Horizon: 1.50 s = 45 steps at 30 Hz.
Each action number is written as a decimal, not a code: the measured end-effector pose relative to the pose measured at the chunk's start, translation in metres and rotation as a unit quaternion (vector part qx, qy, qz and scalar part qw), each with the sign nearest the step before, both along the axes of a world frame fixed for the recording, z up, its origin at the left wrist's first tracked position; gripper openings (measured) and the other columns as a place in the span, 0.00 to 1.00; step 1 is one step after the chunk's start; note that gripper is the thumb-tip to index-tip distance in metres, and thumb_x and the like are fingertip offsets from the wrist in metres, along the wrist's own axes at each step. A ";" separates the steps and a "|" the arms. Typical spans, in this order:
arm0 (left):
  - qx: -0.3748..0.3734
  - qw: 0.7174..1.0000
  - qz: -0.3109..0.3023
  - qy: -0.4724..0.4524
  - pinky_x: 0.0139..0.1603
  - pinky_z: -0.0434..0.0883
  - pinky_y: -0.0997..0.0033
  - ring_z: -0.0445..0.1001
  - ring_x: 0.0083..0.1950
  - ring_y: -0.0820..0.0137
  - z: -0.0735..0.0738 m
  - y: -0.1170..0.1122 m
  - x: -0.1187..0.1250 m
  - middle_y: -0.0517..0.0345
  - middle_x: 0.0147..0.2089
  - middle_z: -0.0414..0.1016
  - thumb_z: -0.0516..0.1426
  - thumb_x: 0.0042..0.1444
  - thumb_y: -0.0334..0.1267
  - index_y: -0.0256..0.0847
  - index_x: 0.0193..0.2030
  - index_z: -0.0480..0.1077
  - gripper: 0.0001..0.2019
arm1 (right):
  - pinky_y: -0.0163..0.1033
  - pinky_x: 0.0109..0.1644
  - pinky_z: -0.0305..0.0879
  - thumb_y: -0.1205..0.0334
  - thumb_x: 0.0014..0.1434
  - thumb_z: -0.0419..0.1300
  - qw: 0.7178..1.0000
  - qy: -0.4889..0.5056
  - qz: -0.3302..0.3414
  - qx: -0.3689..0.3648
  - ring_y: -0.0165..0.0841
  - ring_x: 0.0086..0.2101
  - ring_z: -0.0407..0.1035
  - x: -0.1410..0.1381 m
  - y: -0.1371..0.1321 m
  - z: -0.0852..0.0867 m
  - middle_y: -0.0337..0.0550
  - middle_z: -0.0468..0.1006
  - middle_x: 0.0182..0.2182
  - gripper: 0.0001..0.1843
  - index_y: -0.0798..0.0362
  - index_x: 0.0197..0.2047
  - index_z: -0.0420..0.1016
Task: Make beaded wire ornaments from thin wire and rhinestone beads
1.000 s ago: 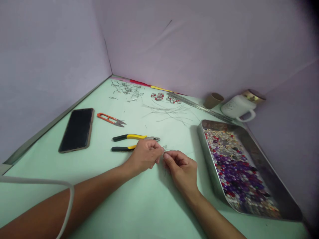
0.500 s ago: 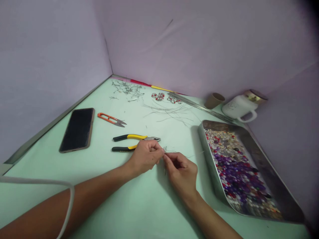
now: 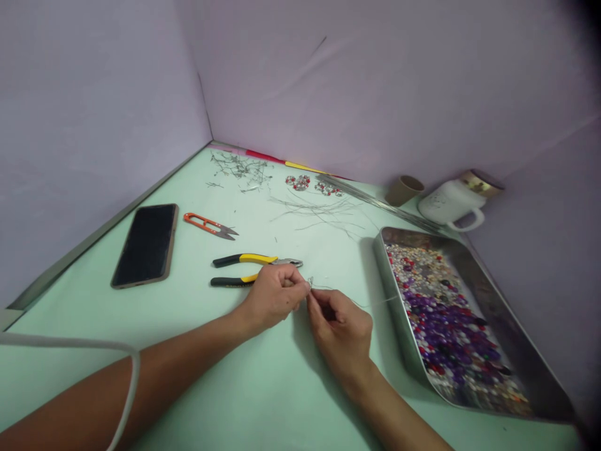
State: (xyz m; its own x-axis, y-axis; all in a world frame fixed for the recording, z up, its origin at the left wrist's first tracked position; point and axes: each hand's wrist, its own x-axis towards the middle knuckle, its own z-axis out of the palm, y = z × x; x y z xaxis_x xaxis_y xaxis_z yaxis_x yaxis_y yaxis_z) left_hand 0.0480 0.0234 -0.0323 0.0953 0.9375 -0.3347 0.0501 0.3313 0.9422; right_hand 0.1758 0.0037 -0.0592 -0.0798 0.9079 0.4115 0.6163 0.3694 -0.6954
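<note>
My left hand [image 3: 273,293] and my right hand [image 3: 340,326] meet fingertip to fingertip over the pale green table [image 3: 263,382]. Both pinch a thin piece of silver wire [image 3: 312,283], whose small bent end sticks up between them while a fine strand trails right towards the tray. Just behind my left hand lie yellow-and-black pliers [image 3: 251,266], touching nothing I hold.
A metal tray [image 3: 488,300] of purple, red and pearl beads sits at the right. An orange thread snipper [image 3: 210,226] and a dark phone [image 3: 146,243] lie left. Loose wires [image 3: 319,210], wire scraps [image 3: 239,168], two beaded pieces [image 3: 297,182], a cardboard roll [image 3: 404,188] and a white mug [image 3: 451,202] stand farther back. A white cable [image 3: 126,382] crosses my left forearm.
My right hand has turned and curled its fingers inwards around the wire, shifting slightly down. The left hand has stayed where it was.
</note>
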 end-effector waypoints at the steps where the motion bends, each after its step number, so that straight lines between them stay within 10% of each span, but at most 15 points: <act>1: 0.002 1.000 0.002 0.000 0.11 0.51 0.81 0.53 0.10 0.83 0.000 0.000 0.000 0.70 0.11 0.60 0.52 0.43 0.30 0.38 0.18 0.61 0.06 | 0.32 0.25 0.63 0.64 0.52 0.54 1.000 -0.003 0.000 0.003 0.29 0.21 0.68 0.000 0.000 0.000 0.41 0.75 0.21 0.07 0.55 0.28 0.73; 28: 0.060 0.997 0.041 0.041 0.15 0.54 0.80 0.55 0.14 0.82 -0.004 -0.005 0.004 0.69 0.13 0.58 0.53 0.44 0.34 0.38 0.18 0.59 0.07 | 0.31 0.22 0.54 0.66 0.55 0.52 0.974 -0.191 -0.015 0.122 0.27 0.18 0.64 -0.001 0.001 -0.002 0.38 0.71 0.18 0.09 0.55 0.27 0.71; 45: 0.111 0.991 0.041 0.058 0.17 0.55 0.80 0.55 0.18 0.81 -0.008 -0.004 0.004 0.67 0.15 0.58 0.53 0.42 0.31 0.36 0.17 0.60 0.07 | 0.29 0.24 0.57 0.66 0.54 0.52 0.983 -0.142 -0.021 0.112 0.26 0.19 0.65 0.000 0.002 -0.002 0.38 0.71 0.19 0.08 0.56 0.27 0.70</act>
State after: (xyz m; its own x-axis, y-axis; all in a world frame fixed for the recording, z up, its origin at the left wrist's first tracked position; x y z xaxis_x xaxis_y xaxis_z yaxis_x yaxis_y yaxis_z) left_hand 0.0523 0.0195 -0.0405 -0.0123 0.9922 -0.1243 0.1443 0.1248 0.9816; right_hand 0.1756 0.0062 -0.0611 -0.1841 0.8016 0.5688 0.7917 0.4639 -0.3975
